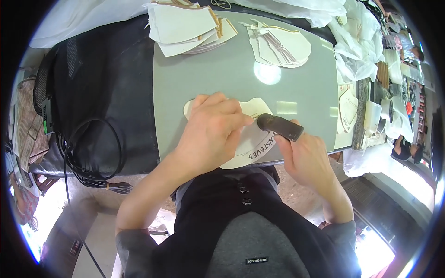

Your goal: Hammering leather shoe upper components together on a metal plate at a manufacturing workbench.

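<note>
Cream cut piece (252, 139) on grey glossy table (208, 74), hands pressing piece, gripping dark tool (279, 127)

Grey glossy board (222, 78) on dark bench (116, 69), cream cut piece (252, 139) at near edge, two cream stacks (185, 28) (282, 46) at far edge

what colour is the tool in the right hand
Black, or very dark; the tool held by the right hand shows best in the head view.

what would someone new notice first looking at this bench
Probably the two hands at the centre: the left hand presses a cream cut-out piece flat on the grey board, while the right hand grips a dark tool against it. Two piles of similar pieces lie along the board's far edge.
</note>
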The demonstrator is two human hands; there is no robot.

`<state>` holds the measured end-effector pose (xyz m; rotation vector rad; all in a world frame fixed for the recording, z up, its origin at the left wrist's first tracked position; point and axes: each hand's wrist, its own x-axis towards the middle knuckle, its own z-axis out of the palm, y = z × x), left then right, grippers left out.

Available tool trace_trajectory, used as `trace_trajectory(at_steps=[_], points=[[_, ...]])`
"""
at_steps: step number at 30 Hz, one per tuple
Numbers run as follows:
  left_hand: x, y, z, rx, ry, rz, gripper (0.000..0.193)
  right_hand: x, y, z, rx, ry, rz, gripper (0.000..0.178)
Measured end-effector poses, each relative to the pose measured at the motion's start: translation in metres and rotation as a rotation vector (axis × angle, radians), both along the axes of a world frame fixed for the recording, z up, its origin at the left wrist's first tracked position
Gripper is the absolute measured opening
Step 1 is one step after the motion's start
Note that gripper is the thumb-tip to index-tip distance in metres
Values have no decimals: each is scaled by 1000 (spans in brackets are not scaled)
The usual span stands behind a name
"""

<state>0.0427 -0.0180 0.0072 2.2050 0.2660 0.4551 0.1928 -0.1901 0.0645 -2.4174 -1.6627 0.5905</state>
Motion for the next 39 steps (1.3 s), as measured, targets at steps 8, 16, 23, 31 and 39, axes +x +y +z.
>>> trace_trajectory(at_steps=[8,16,23,31,39], points=[[-3,-12,0,363,-98,-72,34,3,3,1,-21,-7,-31,31],[-6,-12,5,412,-13,-120,39,3,9,2,-47,33,9,25],[-3,-12,3,436,-47,-111,39,3,8,1,-45,16,52,24],[-12,2,-3,391,-169,-98,37,4,6,0,-25,-1,71,24],[-13,3,-3,415,-128,-136,36,0,18,17,-32,70,28,21]])
